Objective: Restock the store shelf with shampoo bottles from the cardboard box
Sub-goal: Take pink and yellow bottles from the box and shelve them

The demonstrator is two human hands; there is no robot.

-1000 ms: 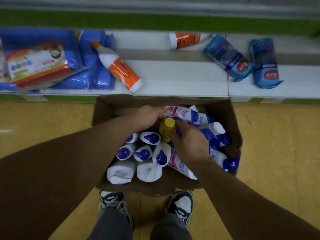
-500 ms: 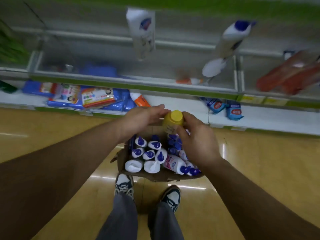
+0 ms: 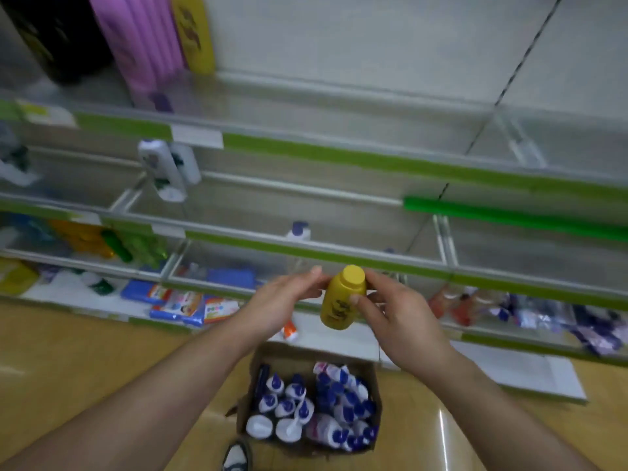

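Observation:
A small yellow bottle (image 3: 341, 302) with a yellow cap is held upright in the air in front of the shelves. My right hand (image 3: 397, 317) grips its body, thumb across the front. My left hand (image 3: 285, 300) touches its left side with straight fingertips. Below my arms, the open cardboard box (image 3: 375, 433) sits on the floor, packed with white shampoo bottles with blue caps (image 3: 289, 402). The store shelf (image 3: 323, 256) with green edge strips runs across the view behind the bottle.
Pink and yellow tall bottles (image 3: 159, 39) stand on the top shelf at left. White bottles (image 3: 166, 168) lean on the second shelf. Blue packs (image 3: 176, 307) lie on the bottom shelf at left, reddish and purple packs (image 3: 509, 311) at right. My shoe (image 3: 236, 457) is beside the box.
Both hands lifted the yellow bottle out of the box and up to shelf height. The view tilted up from the box to the upper shelves.

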